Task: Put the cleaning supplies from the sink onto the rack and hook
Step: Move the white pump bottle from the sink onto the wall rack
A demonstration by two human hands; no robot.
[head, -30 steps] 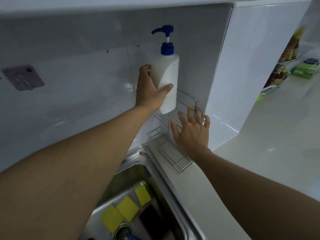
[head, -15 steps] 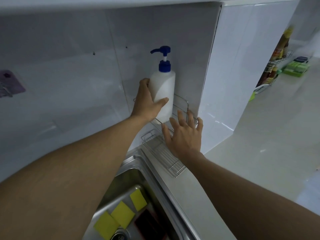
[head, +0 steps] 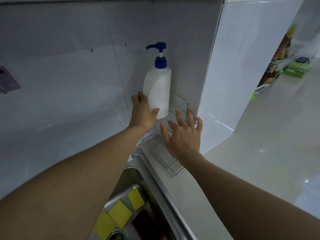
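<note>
A white pump bottle (head: 158, 90) with a blue pump head stands upright at the far end of the wire rack (head: 166, 161) in the wall corner. My left hand (head: 142, 111) is wrapped around the bottle's lower part. My right hand (head: 182, 134) hovers flat over the rack with spread fingers and holds nothing. Below, in the steel sink (head: 133, 172), lie three yellow sponges (head: 119, 213) and a dark pad (head: 147, 224). A purple wall hook (head: 7, 83) sits at the far left on the tiles.
A white tiled wall rises behind the rack and a white column (head: 225, 84) stands right of it. The pale counter (head: 259, 153) runs to the right, where sauce bottles in a wire holder (head: 278, 61) and a green box (head: 297, 69) stand at the back.
My left hand has lowered the pump bottle down onto the far end of the rack. My right hand stayed open over the rack.
</note>
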